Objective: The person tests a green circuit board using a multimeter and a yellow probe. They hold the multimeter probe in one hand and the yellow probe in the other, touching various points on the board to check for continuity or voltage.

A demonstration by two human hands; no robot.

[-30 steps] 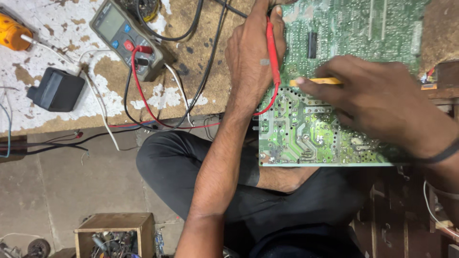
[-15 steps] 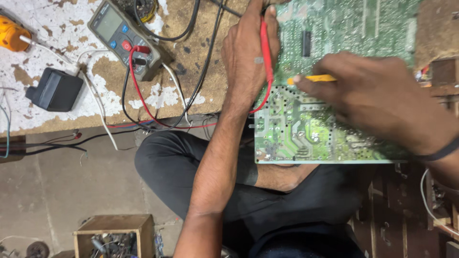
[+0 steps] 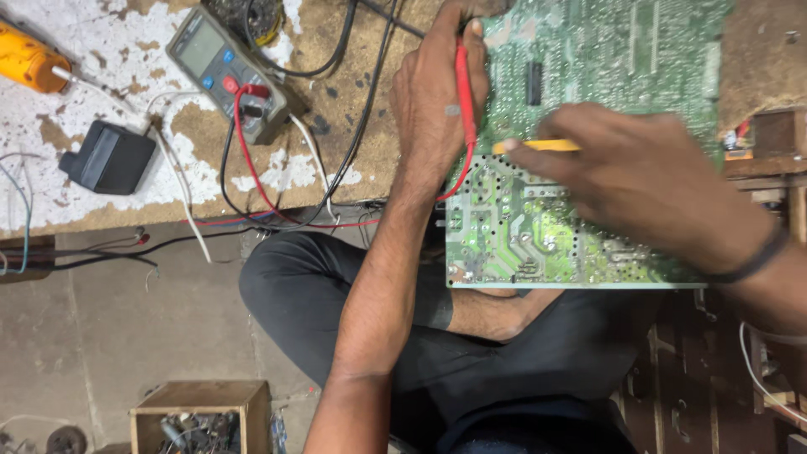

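Green circuit board [image 3: 546, 227] rests solder-side up across lap and bench edge. Left hand [image 3: 437, 101] pinches red probe [image 3: 464, 84] on it; right hand [image 3: 647, 185] grips yellow tool [image 3: 538, 145]. Grey multimeter [image 3: 225, 71] lies left.

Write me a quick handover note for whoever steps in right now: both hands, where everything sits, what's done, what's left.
Left hand: holds the red probe with its tip up on the green circuit board.
Right hand: holds a yellow-handled tool against the board's solder side.
Board: rests on the lap and the bench edge.
Multimeter: on the bench to the left, red and black leads plugged in.
Done: meter wired, both tools placed on the board.
Left: no reading can be made out on the meter; the screen is too small to tell.
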